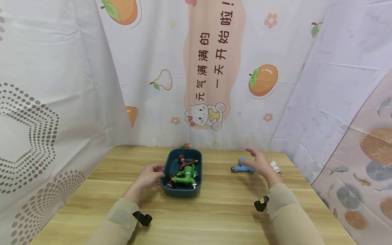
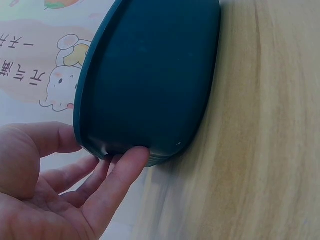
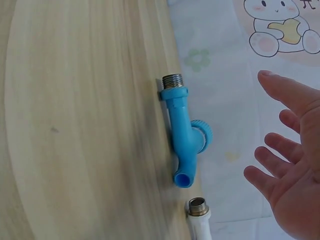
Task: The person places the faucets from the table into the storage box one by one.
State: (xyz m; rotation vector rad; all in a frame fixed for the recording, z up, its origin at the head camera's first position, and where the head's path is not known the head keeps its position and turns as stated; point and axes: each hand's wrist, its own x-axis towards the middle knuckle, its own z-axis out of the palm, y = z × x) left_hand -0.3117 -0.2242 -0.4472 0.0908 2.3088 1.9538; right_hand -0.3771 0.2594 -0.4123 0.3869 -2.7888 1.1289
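Note:
My left hand [image 1: 150, 177] grips the left side of a dark teal plastic bin [image 1: 182, 193]; in the left wrist view the thumb goes over the rim and fingers lie against the outer wall [image 2: 150, 75]. Inside the bin are green faucets [image 1: 186, 177] and dark red faucets [image 1: 183, 162] with metal threaded ends. On the right, my right hand [image 1: 259, 164] hovers with spread fingers and holds nothing. Below it lies a blue faucet [image 3: 184, 132] with a threaded metal inlet. Close by is a white faucet [image 1: 275, 166], partly hidden by the right hand in the head view.
Both the bin and the loose faucets stand on a wood-grain table [image 1: 214, 211]. A printed curtain [image 1: 153, 112] hangs right behind the table's back edge, with more curtains at the left and right. A small black camera is strapped to each wrist.

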